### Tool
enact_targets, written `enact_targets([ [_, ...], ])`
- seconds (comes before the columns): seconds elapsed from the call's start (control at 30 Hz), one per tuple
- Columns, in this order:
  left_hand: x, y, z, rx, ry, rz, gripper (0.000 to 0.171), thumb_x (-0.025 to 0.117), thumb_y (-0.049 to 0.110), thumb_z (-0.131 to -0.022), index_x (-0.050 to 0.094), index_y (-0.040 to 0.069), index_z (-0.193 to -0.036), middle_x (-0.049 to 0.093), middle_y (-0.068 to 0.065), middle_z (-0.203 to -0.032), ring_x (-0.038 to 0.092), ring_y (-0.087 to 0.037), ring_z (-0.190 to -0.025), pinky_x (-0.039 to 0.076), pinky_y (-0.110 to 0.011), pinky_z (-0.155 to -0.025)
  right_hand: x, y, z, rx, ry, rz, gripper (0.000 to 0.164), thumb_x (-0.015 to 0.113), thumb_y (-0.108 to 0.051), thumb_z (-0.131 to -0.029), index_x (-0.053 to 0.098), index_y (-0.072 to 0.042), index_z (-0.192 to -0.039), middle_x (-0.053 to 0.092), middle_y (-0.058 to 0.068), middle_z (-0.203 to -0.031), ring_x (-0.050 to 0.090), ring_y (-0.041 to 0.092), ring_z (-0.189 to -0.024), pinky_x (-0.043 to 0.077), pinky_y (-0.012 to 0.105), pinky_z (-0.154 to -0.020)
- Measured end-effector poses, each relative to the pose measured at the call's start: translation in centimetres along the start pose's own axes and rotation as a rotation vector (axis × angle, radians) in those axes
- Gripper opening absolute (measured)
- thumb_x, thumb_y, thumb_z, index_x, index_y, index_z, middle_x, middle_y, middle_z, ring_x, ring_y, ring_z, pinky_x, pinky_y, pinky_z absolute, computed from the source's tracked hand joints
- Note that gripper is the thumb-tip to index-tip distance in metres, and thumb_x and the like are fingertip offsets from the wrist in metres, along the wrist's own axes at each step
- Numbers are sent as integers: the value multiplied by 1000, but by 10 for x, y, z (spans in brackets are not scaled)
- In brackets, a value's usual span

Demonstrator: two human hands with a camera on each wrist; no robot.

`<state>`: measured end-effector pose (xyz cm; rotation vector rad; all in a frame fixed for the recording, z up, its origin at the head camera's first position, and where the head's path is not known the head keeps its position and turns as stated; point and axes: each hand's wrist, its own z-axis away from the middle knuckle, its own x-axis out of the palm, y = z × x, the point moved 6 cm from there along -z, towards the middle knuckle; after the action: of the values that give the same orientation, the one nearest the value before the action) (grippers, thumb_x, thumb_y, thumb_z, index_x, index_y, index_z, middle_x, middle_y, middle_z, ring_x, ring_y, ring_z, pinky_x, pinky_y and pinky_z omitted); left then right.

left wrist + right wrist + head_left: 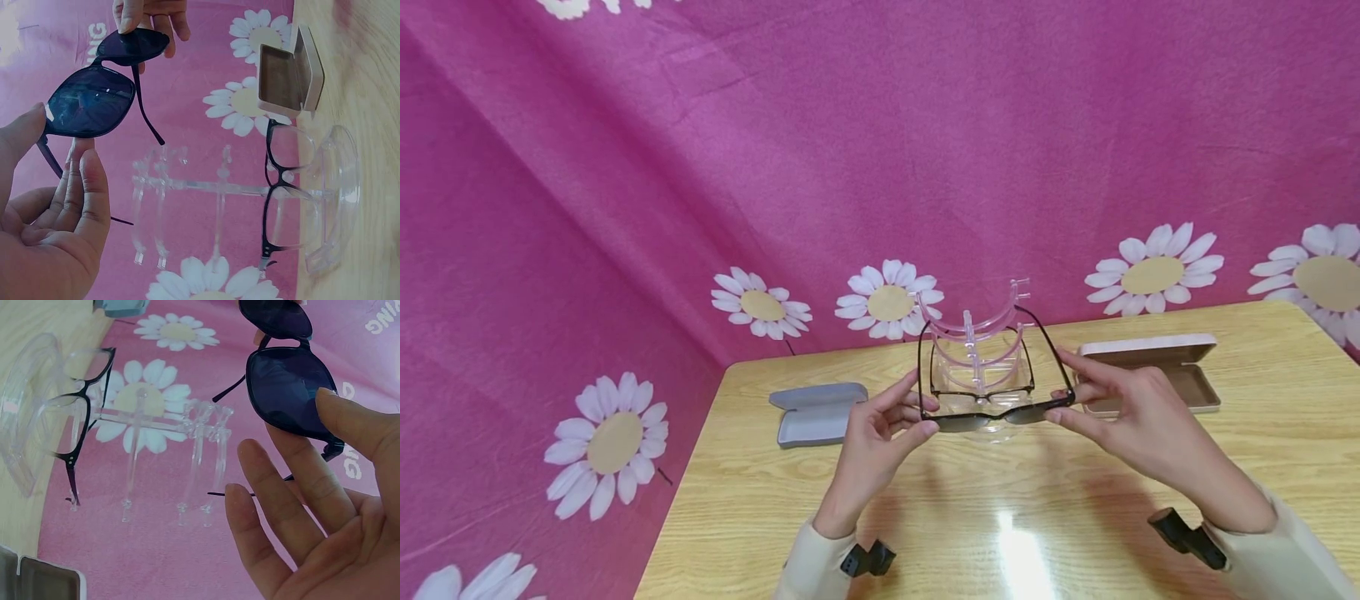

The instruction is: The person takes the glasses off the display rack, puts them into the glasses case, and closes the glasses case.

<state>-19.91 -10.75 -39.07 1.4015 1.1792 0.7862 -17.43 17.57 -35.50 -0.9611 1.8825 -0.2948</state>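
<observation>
Black-framed sunglasses (94,100) with dark lenses are held up by both hands, temples unfolded and pointing toward the clear display stand (973,350). My left hand (880,442) pinches one outer corner of the frame between thumb and fingers. At the opposite corner, my right hand (1138,417) pinches with its thumb on the dark lens, as the right wrist view shows. Lower on the stand rests a pair of black-framed eyeglasses (78,400) with clear lenses. The stand's upper curved bars (197,456) hold nothing, and the sunglasses' temple tips lie close to them in the head view.
An open grey glasses case (820,414) lies on the wooden table (760,525) left of the stand. To the right, partly behind my right hand, is an open pale case (1195,387) with a brown inside. A pink cloth with daisies (850,150) hangs behind the table.
</observation>
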Motion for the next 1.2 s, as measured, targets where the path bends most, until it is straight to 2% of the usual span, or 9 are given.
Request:
enact_targets([
  [0.07,0,3,4,16,2,-3,67,76,8,-94,49,7,-155,71,-30,-121,70,-2,-96,58,-21,-93,-1,-3,2,-11,7,0,71,94,-16,-73,67,-2,-138,81,-2,-79,57,-7,-64,33,16,-52],
  [0.17,0,10,7,48,5,-11,67,76,6,-94,48,6,-155,71,-31,-120,71,-1,-96,58,-22,-93,-4,-7,4,-33,29,0,71,95,-14,-71,68,-2,-136,81,-2,-79,67,-5,-76,37,14,-56],
  [0.37,-1,19,7,68,21,-10,66,76,7,-94,49,4,-154,71,-31,-120,70,0,-97,58,-21,-94,-8,-12,2,-55,53,-21,73,95,-9,-69,67,-1,-137,81,-4,-78,65,-16,-83,46,7,-67],
  [0.47,-2,23,5,81,29,-21,64,76,7,-94,50,3,-153,71,-31,-118,70,0,-96,58,-21,-95,-10,-15,0,-51,62,-52,73,94,-7,-70,67,0,-137,81,-3,-78,64,-20,-79,46,8,-65],
  [0.73,-5,33,-2,124,62,-52,59,75,4,-94,55,1,-149,73,-31,-113,71,1,-95,59,-22,-92,-15,-18,-6,15,68,-120,67,92,-7,-75,67,1,-136,81,-3,-78,61,-13,-70,38,14,-52],
  [0.83,-5,36,-4,160,81,-69,54,74,6,-96,57,-1,-147,74,-31,-111,72,-1,-95,60,-23,-92,-15,-17,-8,52,56,-142,66,91,-7,-77,66,2,-136,81,-3,-79,62,-13,-70,41,12,-58],
  [0.9,-6,39,-4,187,95,-79,51,74,6,-96,59,-2,-144,75,-31,-110,73,-1,-95,60,-24,-93,-15,-17,-9,72,51,-149,65,91,-8,-77,66,3,-137,81,-4,-79,66,-14,-80,44,12,-64],
  [1.0,-6,43,-4,218,114,-93,47,73,6,-97,61,-3,-141,75,-30,-107,73,-1,-94,60,-25,-92,-15,-17,-11,97,39,-160,65,91,-10,-79,66,3,-137,80,-4,-79,66,-12,-81,44,14,-64],
  [1.2,-5,47,-3,225,130,-114,46,74,5,-96,63,-4,-139,77,-28,-106,72,0,-92,61,-26,-90,-16,-15,-10,159,21,-179,63,90,-13,-81,66,1,-138,80,-6,-79,68,-13,-82,46,12,-68],
])
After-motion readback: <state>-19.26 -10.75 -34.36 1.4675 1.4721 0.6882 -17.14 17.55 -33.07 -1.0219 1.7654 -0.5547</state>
